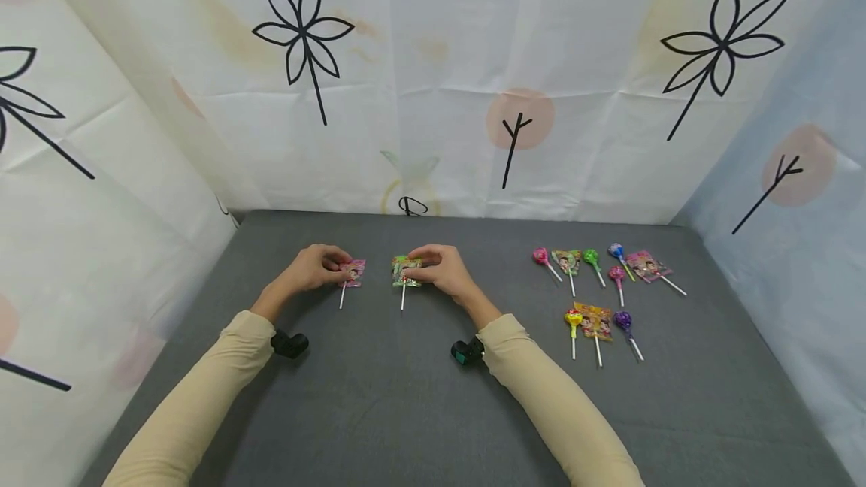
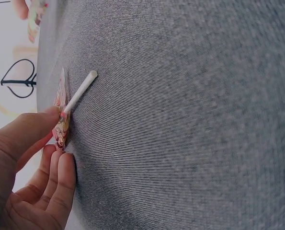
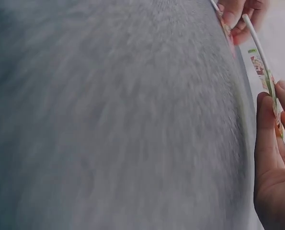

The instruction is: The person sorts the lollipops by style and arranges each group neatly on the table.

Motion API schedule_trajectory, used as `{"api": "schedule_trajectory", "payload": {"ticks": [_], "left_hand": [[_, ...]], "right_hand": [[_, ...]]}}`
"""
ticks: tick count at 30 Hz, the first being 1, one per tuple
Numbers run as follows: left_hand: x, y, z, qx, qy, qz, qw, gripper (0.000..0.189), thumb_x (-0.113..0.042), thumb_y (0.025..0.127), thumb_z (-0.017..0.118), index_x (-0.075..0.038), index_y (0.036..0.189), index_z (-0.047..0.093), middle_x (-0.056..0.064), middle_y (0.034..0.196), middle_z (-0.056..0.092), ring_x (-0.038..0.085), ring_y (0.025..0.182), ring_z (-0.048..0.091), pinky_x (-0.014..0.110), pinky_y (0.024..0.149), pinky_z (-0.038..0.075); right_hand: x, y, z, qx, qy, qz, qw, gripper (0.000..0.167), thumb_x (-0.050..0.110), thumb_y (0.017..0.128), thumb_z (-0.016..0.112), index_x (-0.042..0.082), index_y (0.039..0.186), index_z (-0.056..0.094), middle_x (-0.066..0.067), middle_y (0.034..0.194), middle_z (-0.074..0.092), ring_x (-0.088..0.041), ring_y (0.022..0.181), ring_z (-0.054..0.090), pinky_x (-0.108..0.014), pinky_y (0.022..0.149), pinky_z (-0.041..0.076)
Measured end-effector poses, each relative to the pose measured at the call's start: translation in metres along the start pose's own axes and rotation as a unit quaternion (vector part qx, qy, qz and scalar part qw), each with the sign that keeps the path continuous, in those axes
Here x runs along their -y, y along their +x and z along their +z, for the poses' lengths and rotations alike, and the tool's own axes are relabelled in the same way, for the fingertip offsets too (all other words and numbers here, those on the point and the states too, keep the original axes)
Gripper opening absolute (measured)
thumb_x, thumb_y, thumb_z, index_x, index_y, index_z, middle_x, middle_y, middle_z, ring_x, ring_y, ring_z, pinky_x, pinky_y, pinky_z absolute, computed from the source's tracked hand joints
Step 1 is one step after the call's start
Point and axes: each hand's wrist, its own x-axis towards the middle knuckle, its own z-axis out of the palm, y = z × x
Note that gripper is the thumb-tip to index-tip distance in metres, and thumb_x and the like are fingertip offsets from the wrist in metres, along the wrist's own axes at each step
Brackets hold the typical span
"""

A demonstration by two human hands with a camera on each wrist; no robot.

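Observation:
At the left of the table in the head view, my left hand [image 1: 316, 267] pinches a pink-wrapped flat lollipop [image 1: 354, 270] between thumb and fingers. Its white stick [image 2: 81, 91] slants out over the grey cloth in the left wrist view. To its right, my right hand [image 1: 440, 270] grips a green-wrapped flat lollipop [image 1: 398, 270], thumb across the wrapper. That lollipop's stick points toward me in the head view, and in the right wrist view the wrapper [image 3: 259, 72] shows past the fingertips. A short gap separates the two lollipops.
On the right side lie several lollipops: round pink [image 1: 540, 255], green [image 1: 591, 256], blue [image 1: 616, 249], yellow [image 1: 573, 317] and purple [image 1: 622, 319] ones, plus flat green [image 1: 565, 259], pink [image 1: 644, 264] and orange [image 1: 595, 320] packets. Patterned cloth walls [image 1: 433, 58] border the grey table [image 1: 379, 412].

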Motion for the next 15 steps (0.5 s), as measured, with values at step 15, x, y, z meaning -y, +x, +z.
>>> {"api": "schedule_trajectory", "payload": {"ticks": [15], "left_hand": [[-0.003,0.0,-0.001,-0.002,0.0,0.013,0.9999,0.032,-0.015,0.089,0.081,0.002,0.115,0.072,0.017,0.11,0.07,0.035,0.102,0.068,0.049,0.083,0.053]], "right_hand": [[-0.001,0.024,0.046,-0.029,-0.087,0.018,0.9956,0.033,0.013,0.087,0.084,0.0,0.115,0.073,-0.012,0.103,0.07,-0.021,0.089,0.063,-0.034,0.07,0.05]]}}
